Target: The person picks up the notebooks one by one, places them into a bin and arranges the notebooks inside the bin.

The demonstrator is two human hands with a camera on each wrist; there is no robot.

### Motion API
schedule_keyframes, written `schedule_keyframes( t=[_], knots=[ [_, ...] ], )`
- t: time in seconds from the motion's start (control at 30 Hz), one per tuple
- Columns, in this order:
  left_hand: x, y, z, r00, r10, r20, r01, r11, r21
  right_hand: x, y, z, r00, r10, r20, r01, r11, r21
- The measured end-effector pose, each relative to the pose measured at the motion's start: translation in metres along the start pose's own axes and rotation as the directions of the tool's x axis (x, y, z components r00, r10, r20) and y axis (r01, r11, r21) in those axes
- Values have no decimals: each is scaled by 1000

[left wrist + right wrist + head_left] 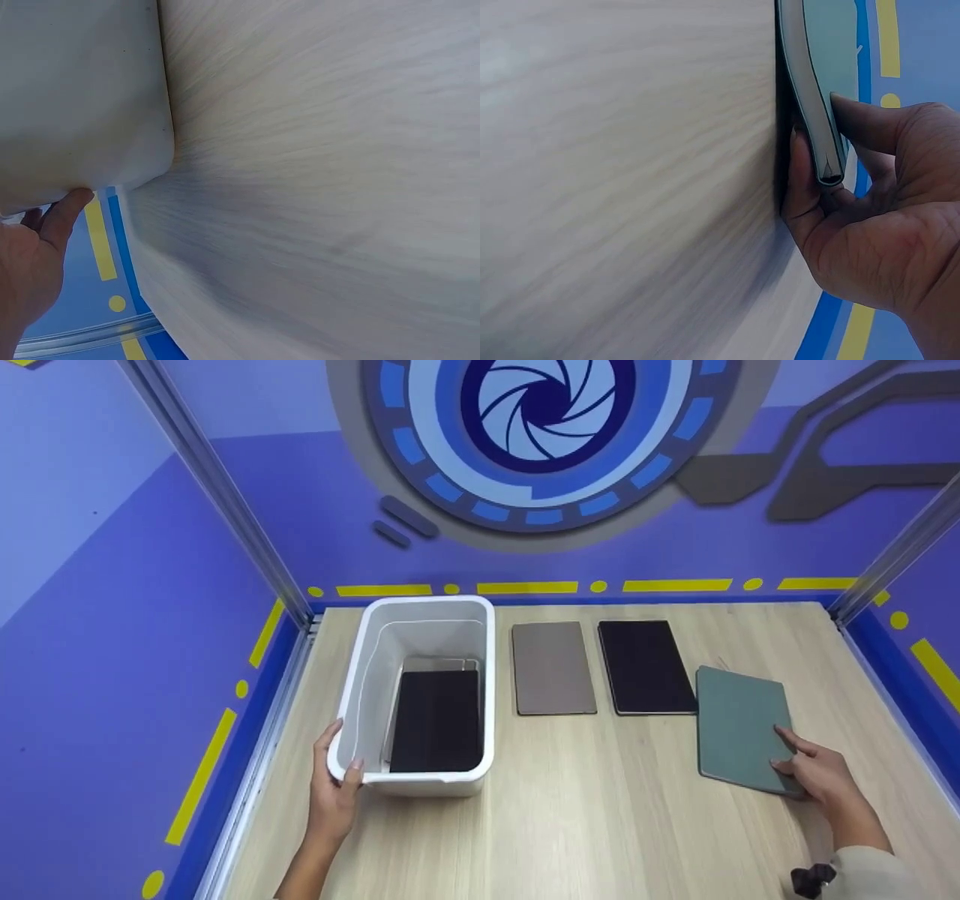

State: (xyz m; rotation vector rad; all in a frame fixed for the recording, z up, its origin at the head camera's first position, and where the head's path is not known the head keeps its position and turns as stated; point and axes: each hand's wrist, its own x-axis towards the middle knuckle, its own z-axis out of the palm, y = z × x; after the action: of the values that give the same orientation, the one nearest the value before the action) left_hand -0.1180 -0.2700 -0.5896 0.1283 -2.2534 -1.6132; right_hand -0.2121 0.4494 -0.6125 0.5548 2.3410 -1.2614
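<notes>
From the right grip (823,774) juts a green notebook (741,729).

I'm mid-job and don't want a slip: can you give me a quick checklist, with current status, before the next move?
1. Right hand has a grip on the green notebook: ok, fingers pinch it at its near right corner.
2. Left hand holds the white bin: ok, at its near left corner.
3. Bin opening uncovered: ok.
4. Space above the black item inside: ok, it lies well below the rim.
5. Green notebook clear of the neighbouring black notebook: cannot tell, their edges meet in the head view.
6. Green notebook fully off the table: cannot tell, its far underside is hidden.
</notes>
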Motion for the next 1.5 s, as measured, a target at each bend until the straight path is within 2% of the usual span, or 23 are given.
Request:
schedule_keyframes(
  t=[0.27, 0.63, 0.73, 1.03, 1.5],
  knots=[
    [-2, -1, -1, 1000, 18, -11, -18, 1000, -23, -2, 0, 1, 1000, -24, -3, 24, 1000, -6],
    [0, 1, -3, 997, -61, 35, 63, 997, -48, -3, 0, 3, 999, -36, -24, 36, 999, -24],
    [1, 1, -4, 997, -65, 44, 68, 996, -54, -4, 1, 2, 999, -41, -24, 40, 999, -27],
    [3, -1, -2, 999, -35, 37, 38, 997, -61, -3, 3, 2, 1000, -5, 10, 4, 999, 34],
    [1, -4, 1, 999, 17, 27, -15, 998, -63, -3, 3, 0, 1000, -13, 14, 12, 999, 34]
  ],
)
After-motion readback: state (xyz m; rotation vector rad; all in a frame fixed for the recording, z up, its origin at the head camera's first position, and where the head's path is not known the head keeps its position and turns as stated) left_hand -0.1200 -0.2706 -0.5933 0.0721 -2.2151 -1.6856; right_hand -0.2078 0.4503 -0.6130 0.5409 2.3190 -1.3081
